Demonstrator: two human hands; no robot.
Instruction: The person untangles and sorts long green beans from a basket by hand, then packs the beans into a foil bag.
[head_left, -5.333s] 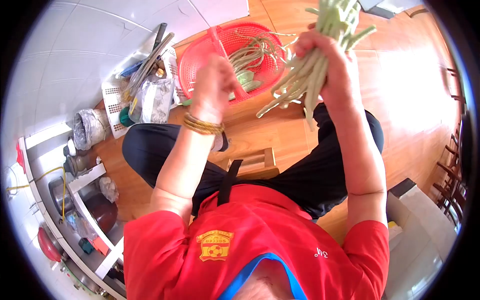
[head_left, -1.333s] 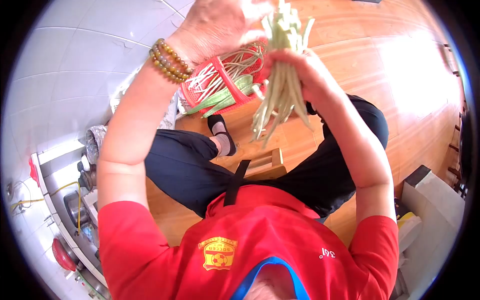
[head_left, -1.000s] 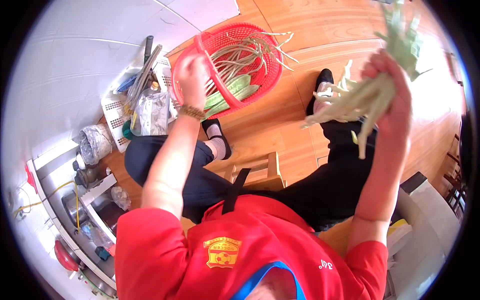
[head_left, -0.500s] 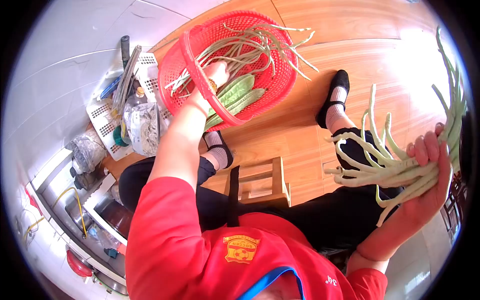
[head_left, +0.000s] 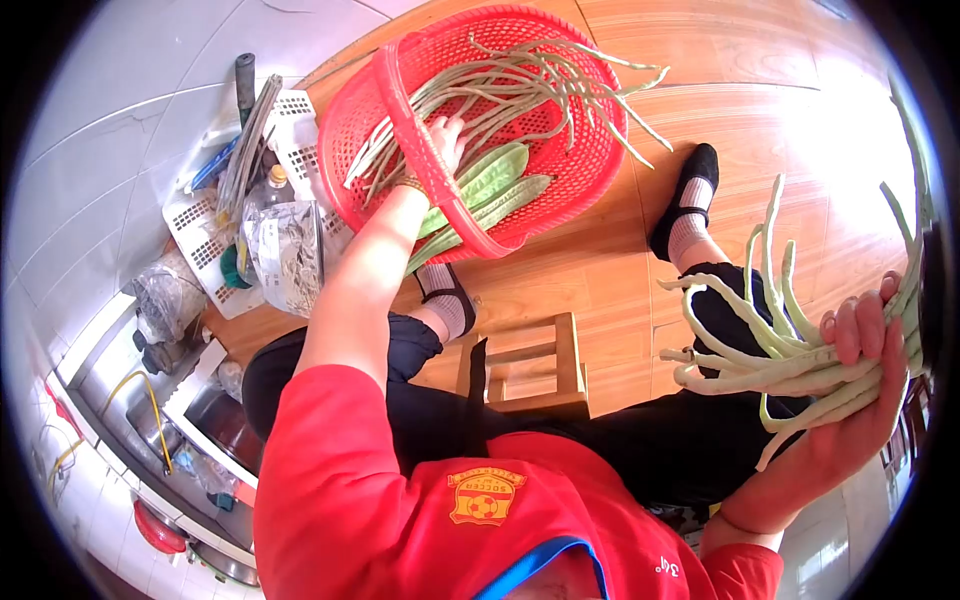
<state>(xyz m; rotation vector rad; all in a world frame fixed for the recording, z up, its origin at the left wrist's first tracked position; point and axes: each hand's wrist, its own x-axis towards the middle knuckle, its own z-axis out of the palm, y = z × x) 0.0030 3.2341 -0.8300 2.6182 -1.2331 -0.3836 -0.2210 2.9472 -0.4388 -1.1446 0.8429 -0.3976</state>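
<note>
My left hand (head_left: 447,143) reaches under the handle of a red plastic basket (head_left: 590,185). Its fingers look loosely apart beside long thin yardlong beans (head_left: 490,85) in the basket, and I see nothing held in them. Two ridged green gourds (head_left: 487,180), shaped like loofahs, lie next to that hand. At the right, my right hand (head_left: 865,335) is closed around a thick bunch of pale green yardlong beans (head_left: 790,370). The bunch's ends fan out to the left, and its other side rises along the edge of the view.
A wooden stool (head_left: 540,370) stands on the wood-look floor (head_left: 600,290) between my legs. At the left a white perforated rack (head_left: 215,250) holds a bottle (head_left: 268,195) and other items. A sink (head_left: 225,425) is at the lower left.
My left hand's fingers look more spread inside the basket than before. The basket appears slightly further right and up. My right hand still holds the bean bunch, a little further right.
</note>
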